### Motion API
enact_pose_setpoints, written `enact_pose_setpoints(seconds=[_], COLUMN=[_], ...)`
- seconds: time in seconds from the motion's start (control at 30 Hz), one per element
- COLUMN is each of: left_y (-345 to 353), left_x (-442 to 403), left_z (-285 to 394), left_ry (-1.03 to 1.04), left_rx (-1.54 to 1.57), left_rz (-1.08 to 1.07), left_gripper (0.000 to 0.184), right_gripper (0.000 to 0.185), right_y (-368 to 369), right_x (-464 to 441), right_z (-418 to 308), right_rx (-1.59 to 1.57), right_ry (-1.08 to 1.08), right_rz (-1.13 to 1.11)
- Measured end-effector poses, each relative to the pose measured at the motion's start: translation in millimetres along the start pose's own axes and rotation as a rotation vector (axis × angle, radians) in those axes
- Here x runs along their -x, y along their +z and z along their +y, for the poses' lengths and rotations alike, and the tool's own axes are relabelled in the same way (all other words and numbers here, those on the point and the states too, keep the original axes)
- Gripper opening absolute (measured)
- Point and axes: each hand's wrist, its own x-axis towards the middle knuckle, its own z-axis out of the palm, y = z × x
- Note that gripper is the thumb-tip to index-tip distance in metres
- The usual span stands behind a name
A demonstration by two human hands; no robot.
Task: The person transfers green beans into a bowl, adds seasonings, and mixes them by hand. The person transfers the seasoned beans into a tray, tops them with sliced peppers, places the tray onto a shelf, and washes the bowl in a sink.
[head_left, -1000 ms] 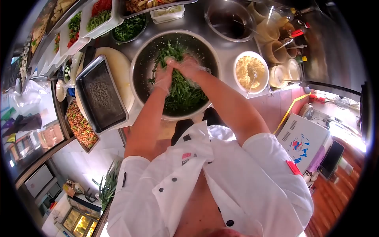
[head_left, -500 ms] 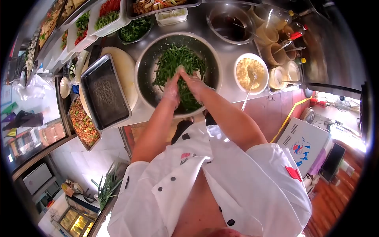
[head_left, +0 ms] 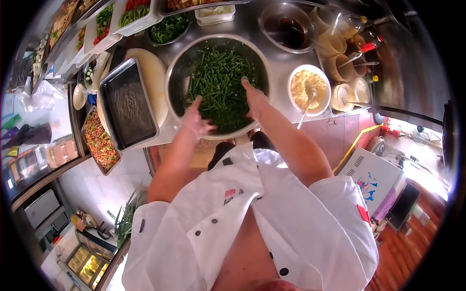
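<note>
A wide metal bowl [head_left: 176, 70] holds a heap of cut green beans [head_left: 221, 72] with pale bits mixed in. At its lower left rim is my left hand [head_left: 196, 122], in a clear glove, with fingers spread toward the beans. My right hand [head_left: 253, 99], on the right inner side, has its thumb raised and its other fingers reaching down along the beans, partly hidden. Neither hand is closed around anything that I can see.
Left of the bowl, a dark metal tray [head_left: 128, 104] lies on a round board [head_left: 158, 87]. To the right stand a white bowl of minced garlic [head_left: 303, 87] with a spoon and several seasoning tubs [head_left: 342, 99]. Behind is a bowl of dark liquid [head_left: 286, 29].
My hands were together over the middle of the beans. They have parted, the left toward the near left rim, the right toward the right side, and the beans lie more spread out.
</note>
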Motion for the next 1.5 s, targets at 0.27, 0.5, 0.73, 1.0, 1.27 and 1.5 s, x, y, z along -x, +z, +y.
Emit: enact_pose_setpoints(seconds=[0.27, 0.5, 0.73, 1.0, 1.27, 1.5], left_y=[38, 7, -5, 4, 62, -14], left_x=[-103, -69, -85, -51, -73, -67], left_z=[-41, 16, 36, 73, 83, 43], left_ry=[0.339, 0.834, 0.584, 0.449, 0.576, 0.648], left_rx=[0.202, -0.559, -0.211, -0.501, -0.639, -0.484], left_rz=[-0.162, 0.036, -0.127, -0.320, -0.010, -0.182], left_gripper=[0.059, 0.059, 0.110, 0.111, 0.116, 0.091], right_gripper=[0.098, 0.107, 0.098, 0.093, 0.095, 0.089], right_y=[40, 33, 3, 2, 32, -10], right_x=[-43, -35, -80, -47, -136, -63], right_z=[50, -1, -19, -37, -33, -14], right_rx=[0.154, 0.947, 0.783, 0.777, 0.647, 0.726], right_ry=[-0.040, -0.454, -0.415, -0.219, -0.112, -0.097], right_rz=[0.091, 0.157, 0.174, 0.001, 0.187, 0.099])
